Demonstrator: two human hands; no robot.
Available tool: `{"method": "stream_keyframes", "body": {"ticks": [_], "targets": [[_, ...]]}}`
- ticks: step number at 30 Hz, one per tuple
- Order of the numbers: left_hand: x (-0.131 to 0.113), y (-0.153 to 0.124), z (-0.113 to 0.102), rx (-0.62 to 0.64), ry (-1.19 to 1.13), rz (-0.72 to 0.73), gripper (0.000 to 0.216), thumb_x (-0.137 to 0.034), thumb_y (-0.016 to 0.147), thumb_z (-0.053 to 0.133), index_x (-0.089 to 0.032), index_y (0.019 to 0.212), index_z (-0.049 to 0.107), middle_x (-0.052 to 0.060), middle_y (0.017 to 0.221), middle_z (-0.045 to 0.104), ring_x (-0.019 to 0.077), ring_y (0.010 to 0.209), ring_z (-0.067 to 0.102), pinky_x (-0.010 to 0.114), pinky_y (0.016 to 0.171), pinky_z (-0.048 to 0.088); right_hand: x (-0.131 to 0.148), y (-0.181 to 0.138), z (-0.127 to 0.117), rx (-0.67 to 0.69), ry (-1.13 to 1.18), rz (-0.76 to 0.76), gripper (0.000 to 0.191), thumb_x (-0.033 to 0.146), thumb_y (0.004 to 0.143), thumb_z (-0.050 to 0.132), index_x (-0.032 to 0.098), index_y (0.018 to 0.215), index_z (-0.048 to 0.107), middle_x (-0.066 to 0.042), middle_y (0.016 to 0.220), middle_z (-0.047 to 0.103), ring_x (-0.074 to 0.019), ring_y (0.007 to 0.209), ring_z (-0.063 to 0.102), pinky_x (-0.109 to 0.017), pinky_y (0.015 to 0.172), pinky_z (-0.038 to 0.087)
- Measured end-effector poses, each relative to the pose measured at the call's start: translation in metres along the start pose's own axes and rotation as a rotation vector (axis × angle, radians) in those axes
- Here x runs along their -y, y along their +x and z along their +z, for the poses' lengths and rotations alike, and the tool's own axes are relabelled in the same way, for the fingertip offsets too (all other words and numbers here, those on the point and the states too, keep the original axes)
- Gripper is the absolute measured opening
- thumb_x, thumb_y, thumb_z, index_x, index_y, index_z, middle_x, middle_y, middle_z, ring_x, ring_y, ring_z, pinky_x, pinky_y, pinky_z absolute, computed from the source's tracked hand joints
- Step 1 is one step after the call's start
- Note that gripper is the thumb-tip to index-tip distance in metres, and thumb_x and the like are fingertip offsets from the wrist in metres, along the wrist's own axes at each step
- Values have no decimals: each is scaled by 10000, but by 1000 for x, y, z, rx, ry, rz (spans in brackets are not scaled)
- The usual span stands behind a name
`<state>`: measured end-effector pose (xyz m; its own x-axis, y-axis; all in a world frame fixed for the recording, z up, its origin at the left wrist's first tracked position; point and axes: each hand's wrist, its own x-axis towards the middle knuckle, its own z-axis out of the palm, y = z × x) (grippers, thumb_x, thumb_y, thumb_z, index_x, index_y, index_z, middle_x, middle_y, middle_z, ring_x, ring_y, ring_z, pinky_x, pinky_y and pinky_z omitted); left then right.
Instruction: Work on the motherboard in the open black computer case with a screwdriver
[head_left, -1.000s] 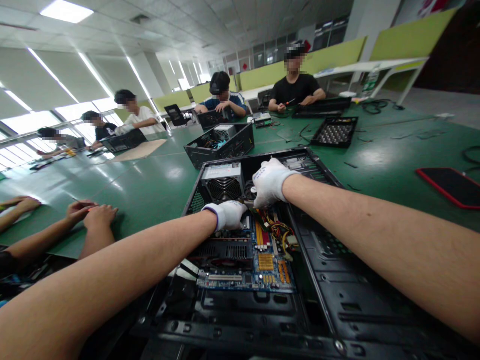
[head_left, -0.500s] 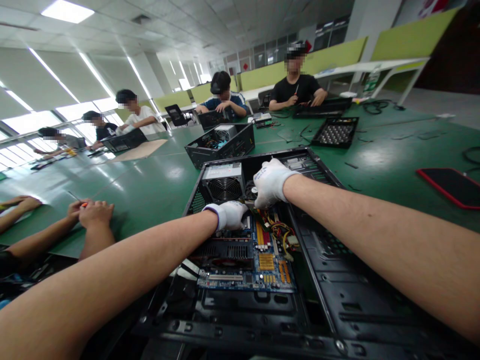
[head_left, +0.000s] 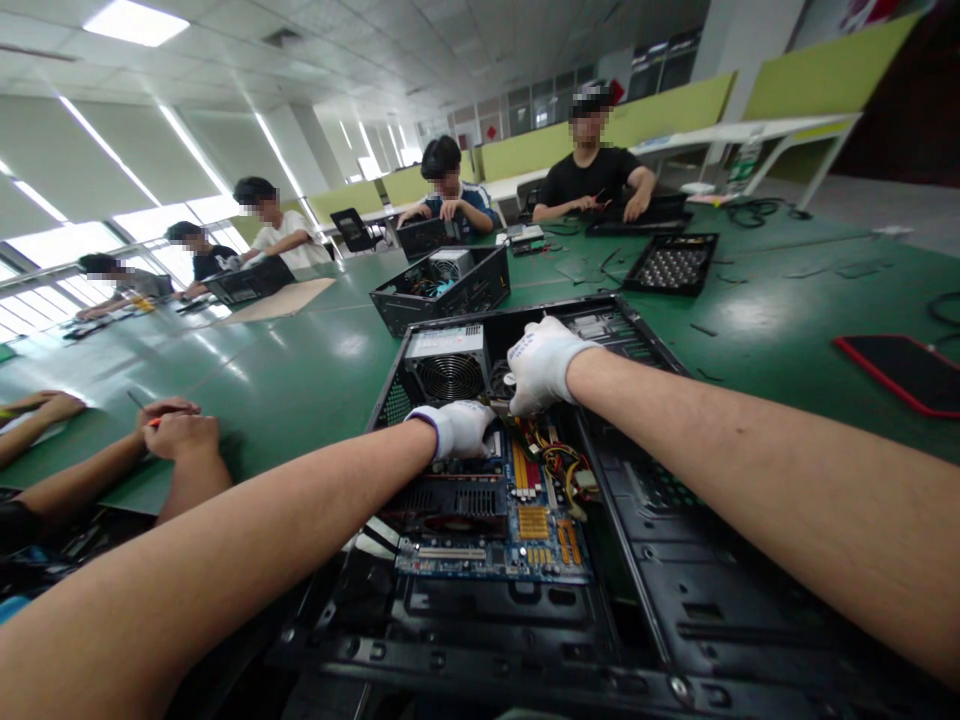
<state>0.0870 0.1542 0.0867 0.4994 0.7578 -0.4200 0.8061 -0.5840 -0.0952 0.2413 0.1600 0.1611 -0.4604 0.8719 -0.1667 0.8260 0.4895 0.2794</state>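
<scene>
An open black computer case (head_left: 652, 560) lies in front of me, with a blue motherboard (head_left: 495, 565) inside. My left hand (head_left: 463, 430), in a white glove, is low over the upper part of the board, its fingers closed and their tips hidden. Beside a small dark fan (head_left: 499, 378), my gloved right hand (head_left: 541, 368) is closed with the fingertips pointing down. What either hand grips is hidden. Behind them sits a power supply (head_left: 448, 365) with a round fan grille. Coloured cables (head_left: 570, 465) run right of the memory slots (head_left: 525, 470).
A second open case (head_left: 450, 290) stands beyond mine on the green table (head_left: 315, 350). Farther right lie a black tray-like panel (head_left: 670, 265) and a red-edged black pad (head_left: 904, 375). At left, a co-worker's hands (head_left: 180, 430) hold a screwdriver. Other people work across the table.
My hands stay almost in the same place. The co-worker's hands at left have shifted slightly left, and the person in black across the table has lowered a hand with a tool.
</scene>
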Motion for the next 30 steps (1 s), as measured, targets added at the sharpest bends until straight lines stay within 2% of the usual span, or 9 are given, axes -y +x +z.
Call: {"method": "stream_keyframes", "body": {"ticks": [6,12,19,24,30], "targets": [[0,1,-2,43,21,-21,602,-392,789,779,-159,1327,642,145,1299,705,303,1183,682,335,1001,546,-1,2,3,-28,12,8,576,666,638,743,182,947,786,-187,993,746,-427,1075,639,-545,898,444],[1,2,1,18,-6,7,680,-357,775,789,-210,1407,586,104,1345,688,269,1214,668,297,1031,522,-3,5,6,-40,14,-6,562,664,635,744,180,918,786,-189,952,743,-426,1036,648,-541,858,459],[3,4,4,1,-17,-2,660,-350,752,807,-219,1370,614,103,1335,693,273,1212,668,303,1023,529,-2,5,4,-37,40,3,603,668,618,761,172,959,794,-200,983,745,-440,1060,643,-554,878,452],[4,6,6,3,-5,-9,659,-368,751,811,-221,1364,620,97,1317,702,264,1197,678,292,1020,532,0,3,4,-13,-28,-1,608,666,694,685,170,1031,789,-198,1032,750,-421,1064,648,-532,859,471],[0,7,4,29,30,-15,678,-388,744,821,-185,1358,618,121,1303,705,278,1175,687,303,1002,543,0,2,2,0,-36,1,642,675,704,669,162,1073,783,-198,1058,747,-413,1079,645,-527,880,470]]}}
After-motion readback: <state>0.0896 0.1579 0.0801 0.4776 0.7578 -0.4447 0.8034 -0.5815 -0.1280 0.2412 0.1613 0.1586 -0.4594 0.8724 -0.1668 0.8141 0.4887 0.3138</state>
